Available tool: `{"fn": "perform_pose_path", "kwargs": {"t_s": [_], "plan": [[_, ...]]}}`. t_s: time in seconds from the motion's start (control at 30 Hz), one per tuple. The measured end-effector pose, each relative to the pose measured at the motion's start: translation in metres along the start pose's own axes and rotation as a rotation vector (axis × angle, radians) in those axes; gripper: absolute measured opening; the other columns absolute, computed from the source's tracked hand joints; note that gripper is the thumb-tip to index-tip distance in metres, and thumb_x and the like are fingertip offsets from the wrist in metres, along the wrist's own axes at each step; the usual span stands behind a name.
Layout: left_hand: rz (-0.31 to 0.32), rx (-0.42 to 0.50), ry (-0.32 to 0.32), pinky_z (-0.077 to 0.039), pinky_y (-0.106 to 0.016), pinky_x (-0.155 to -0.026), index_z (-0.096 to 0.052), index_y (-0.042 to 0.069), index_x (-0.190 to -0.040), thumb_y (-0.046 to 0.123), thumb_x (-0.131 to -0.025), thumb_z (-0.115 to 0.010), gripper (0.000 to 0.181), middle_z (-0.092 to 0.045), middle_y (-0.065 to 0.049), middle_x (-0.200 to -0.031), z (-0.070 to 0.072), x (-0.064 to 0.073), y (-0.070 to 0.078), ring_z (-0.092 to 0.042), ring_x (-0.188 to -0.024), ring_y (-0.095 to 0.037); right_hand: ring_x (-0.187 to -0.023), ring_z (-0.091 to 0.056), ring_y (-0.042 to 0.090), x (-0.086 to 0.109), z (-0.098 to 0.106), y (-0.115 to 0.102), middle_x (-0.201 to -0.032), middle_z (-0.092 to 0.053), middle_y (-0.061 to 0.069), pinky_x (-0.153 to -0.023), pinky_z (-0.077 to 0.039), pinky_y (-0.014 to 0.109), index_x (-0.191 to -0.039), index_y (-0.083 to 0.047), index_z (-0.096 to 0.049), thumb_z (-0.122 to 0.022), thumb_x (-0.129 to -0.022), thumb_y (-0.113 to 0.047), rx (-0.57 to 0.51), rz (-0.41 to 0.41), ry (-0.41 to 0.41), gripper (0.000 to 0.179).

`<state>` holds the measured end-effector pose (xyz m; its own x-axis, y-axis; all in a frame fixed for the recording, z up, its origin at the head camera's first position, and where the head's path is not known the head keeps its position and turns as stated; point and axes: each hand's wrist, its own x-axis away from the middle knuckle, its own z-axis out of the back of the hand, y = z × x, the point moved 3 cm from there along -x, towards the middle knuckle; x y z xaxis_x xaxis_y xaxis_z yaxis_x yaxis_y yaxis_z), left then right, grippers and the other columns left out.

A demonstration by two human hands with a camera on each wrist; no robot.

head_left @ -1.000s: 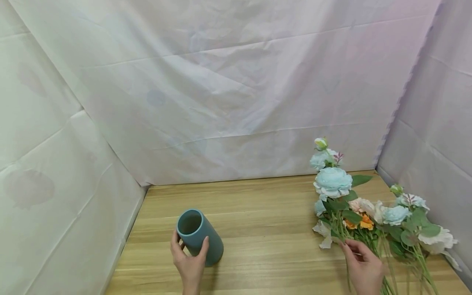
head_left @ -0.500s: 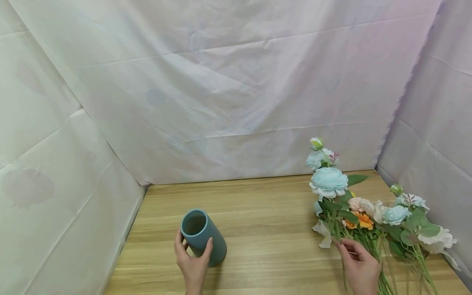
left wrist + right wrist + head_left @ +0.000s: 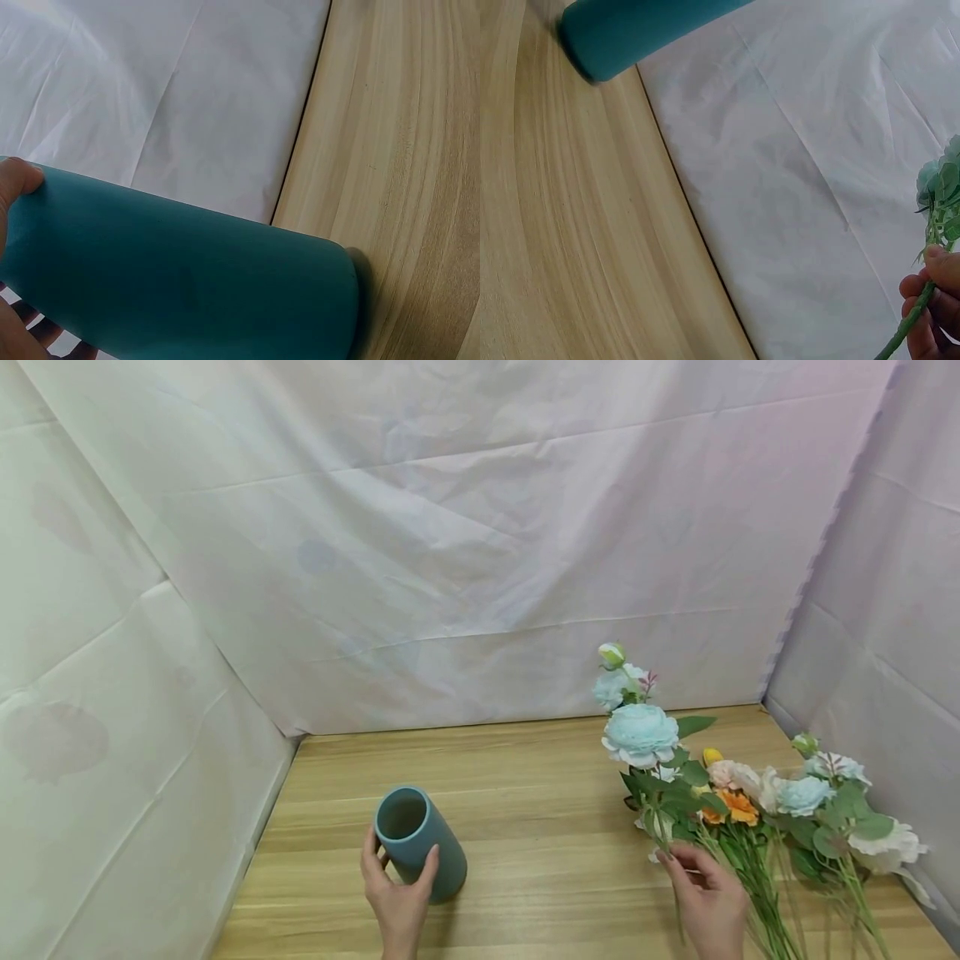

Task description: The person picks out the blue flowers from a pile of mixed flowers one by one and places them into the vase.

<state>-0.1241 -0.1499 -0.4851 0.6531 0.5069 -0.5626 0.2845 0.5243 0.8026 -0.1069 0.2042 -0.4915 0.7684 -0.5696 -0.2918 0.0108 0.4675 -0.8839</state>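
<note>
A teal cylindrical vase (image 3: 442, 860) stands on the wooden table, its round mouth facing up. My left hand (image 3: 395, 902) grips it near the top, thumb on one side and fingers around the other; the left wrist view shows the thumb on the vase wall (image 3: 187, 262). Between thumb and fingers, my right hand (image 3: 708, 893) pinches the green stem (image 3: 909, 328) of an artificial flower spray. That spray's pale blue bloom (image 3: 641, 735) rises above the hand, with a closed bud (image 3: 611, 655) at its tip and green leaves below.
More artificial flowers lie at the right of the table (image 3: 540, 877): an orange bloom (image 3: 738, 807), a pale blue one (image 3: 806, 797) and a white one (image 3: 888, 843), their stems toward the front edge. Pale cloth (image 3: 480, 568) hangs behind and along both sides.
My right hand has carried the blue flower spray leftward, off the other flowers, uncovering a yellow bud. My left hand and the vase have shifted slightly right.
</note>
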Motion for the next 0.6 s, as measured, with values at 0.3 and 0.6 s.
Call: {"fn": "perform_pose_path", "kwargs": {"t_s": [0.3,0.6], "plan": [[0.001,0.003,-0.02,-0.036,-0.02,-0.085,-0.041,-0.001,-0.135,-0.003,-0.056,-0.087,0.091,-0.051,-0.017,-0.126,-0.003,0.007,-0.011,-0.046,-0.109,-0.025,-0.06,-0.056,-0.007,0.003,-0.004,-0.002,-0.073,-0.065,-0.011,-0.052,-0.045,0.01,-0.079,-0.003,-0.071,-0.076,-0.073,0.004,-0.044,0.047,-0.003,0.011],[-0.038,-0.004,-0.024,-0.036,-0.021,-0.084,-0.04,-0.003,-0.135,-0.004,-0.055,-0.086,0.092,-0.051,-0.017,-0.125,-0.004,0.008,-0.009,-0.044,-0.111,-0.019,-0.061,-0.058,-0.004,0.002,-0.013,0.026,-0.08,-0.068,-0.001,-0.052,-0.044,0.01,-0.084,-0.007,-0.072,-0.075,-0.076,0.001,-0.12,0.12,-0.017,0.012]]}}
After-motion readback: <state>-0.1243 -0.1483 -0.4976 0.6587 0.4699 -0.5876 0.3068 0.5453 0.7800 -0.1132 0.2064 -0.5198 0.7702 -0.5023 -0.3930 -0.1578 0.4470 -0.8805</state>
